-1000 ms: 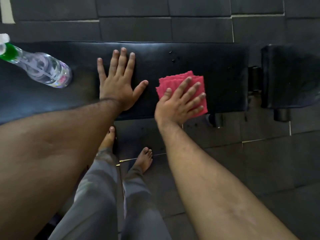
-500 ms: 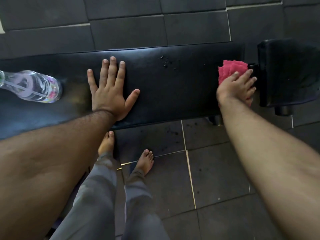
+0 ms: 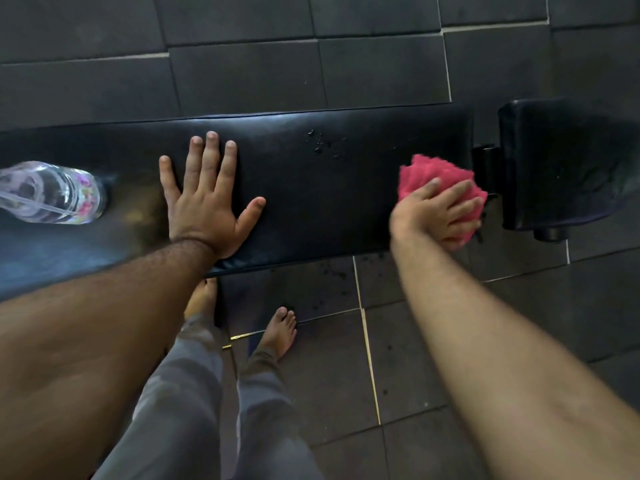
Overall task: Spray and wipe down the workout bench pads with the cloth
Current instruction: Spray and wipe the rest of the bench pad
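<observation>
Bench pad, long, black, running left to right; droplets unwiped near far edge. Pink cloth bunched at pad's right end, beside hinge gap before smaller seat pad. Right hand curled over cloth, gripping it. Left hand flat, fingers spread wide, bracing on surface. Spray bottle lying on pad at far left. Advice: flatten cloth for fuller contact, sweep back across droplets, overlap passes, cover end edge, then seat pad.
</observation>
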Tool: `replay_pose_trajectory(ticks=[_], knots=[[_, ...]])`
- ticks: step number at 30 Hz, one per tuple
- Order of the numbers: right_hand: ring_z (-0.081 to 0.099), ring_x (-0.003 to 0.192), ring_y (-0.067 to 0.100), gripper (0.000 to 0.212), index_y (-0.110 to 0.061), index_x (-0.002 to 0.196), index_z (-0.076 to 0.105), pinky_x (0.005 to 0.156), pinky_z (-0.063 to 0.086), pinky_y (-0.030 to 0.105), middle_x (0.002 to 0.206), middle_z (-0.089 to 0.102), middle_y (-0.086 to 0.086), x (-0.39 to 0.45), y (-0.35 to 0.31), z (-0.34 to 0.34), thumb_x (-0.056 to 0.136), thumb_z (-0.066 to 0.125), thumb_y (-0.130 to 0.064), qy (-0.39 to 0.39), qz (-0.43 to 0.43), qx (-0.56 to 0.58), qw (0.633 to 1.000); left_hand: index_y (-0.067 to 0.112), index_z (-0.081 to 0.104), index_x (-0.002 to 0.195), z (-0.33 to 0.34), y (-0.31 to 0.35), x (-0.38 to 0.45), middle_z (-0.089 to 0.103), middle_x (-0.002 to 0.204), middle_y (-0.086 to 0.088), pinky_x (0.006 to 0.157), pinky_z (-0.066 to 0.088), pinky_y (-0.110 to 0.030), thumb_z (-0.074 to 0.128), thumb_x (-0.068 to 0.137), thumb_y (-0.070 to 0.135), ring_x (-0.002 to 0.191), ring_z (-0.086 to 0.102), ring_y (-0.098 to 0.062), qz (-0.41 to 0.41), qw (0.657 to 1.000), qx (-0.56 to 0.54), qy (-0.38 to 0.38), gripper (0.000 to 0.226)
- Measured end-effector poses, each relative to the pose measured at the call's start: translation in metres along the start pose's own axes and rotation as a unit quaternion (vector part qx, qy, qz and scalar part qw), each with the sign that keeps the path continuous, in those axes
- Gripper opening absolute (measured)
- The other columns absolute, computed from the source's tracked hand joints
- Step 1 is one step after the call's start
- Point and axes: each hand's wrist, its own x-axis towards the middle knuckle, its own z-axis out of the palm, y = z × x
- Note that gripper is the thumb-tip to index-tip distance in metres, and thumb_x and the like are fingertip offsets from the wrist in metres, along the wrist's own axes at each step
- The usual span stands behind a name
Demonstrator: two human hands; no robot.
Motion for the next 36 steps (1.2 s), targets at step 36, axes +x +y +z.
replay_pose_trajectory(ticks=[36], knots=[[0.010, 0.165, 0.040, 0.069, -0.035, 0.171, 0.014, 0.130, 0.007, 0.063, 0.180, 0.009, 0.004, -0.046, -0.005, 0.012, 0.106, 0.024, -0.058, -0.028, -0.345, -0.142, 0.927, 0.024, 0.010, 0.177, -0.001, 0.000, -0.001, 0.005, 0.185, -0.006, 0.131, 0.000, -0.072, 0.038, 0.100, 0.077, 0.171, 0.003, -0.029, 0.002, 1.000, 0.008, 0.000, 0.097]])
